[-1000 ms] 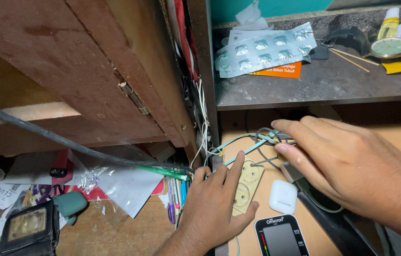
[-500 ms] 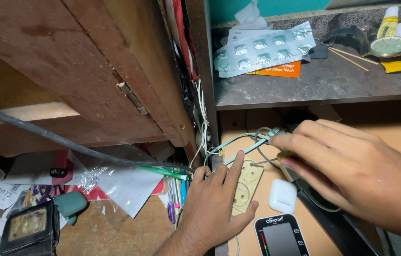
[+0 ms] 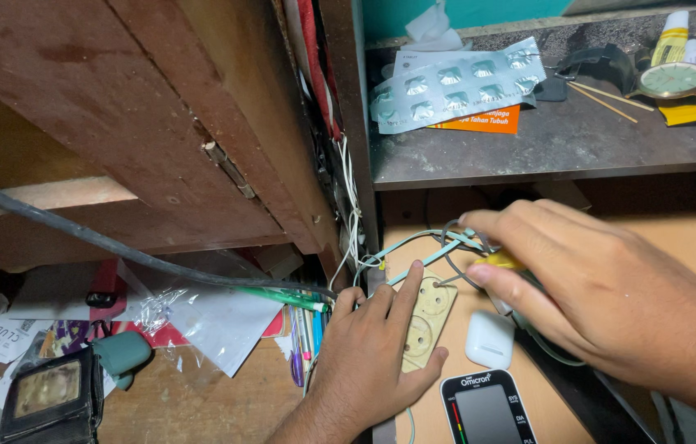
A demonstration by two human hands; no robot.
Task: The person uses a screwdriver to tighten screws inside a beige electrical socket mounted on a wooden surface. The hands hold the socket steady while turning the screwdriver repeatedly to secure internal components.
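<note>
Left hand (image 3: 364, 362) lies flat on the worktop (image 3: 447, 411), fingers spread apart, forefinger laid along the left edge of a cream double socket (image 3: 429, 316) and thumb reaching toward its lower end; the socket is pinned in place rather than gripped. The socket sits on the pale worktop just below the shelf (image 3: 554, 152) edge, tilted, its upper end meeting a bundle of green and grey wires (image 3: 438, 247). Right hand (image 3: 603, 288) comes in from the right, fingers pinched together on a small yellow piece (image 3: 500, 261) at the wire bundle; what the piece is cannot be told. A white earbud case (image 3: 489, 339) lies just beside the socket on its right, under the right hand, and a black-screened monitor device (image 3: 488, 407) lies at the bottom edge, near both. Open room is tight: a dark wooden upright (image 3: 348, 123) stands close on the left of the socket, the shelf overhangs above, and thin white wires run down the upright. On the shelf lie blister packs (image 3: 455, 82), an orange leaflet (image 3: 484, 122) and a round clock face (image 3: 673, 80). To the left, a thick grey cable (image 3: 118, 247) crosses a lower surface littered with papers (image 3: 2, 337), plastic wrap (image 3: 216, 316) and pens (image 3: 303, 345).
</note>
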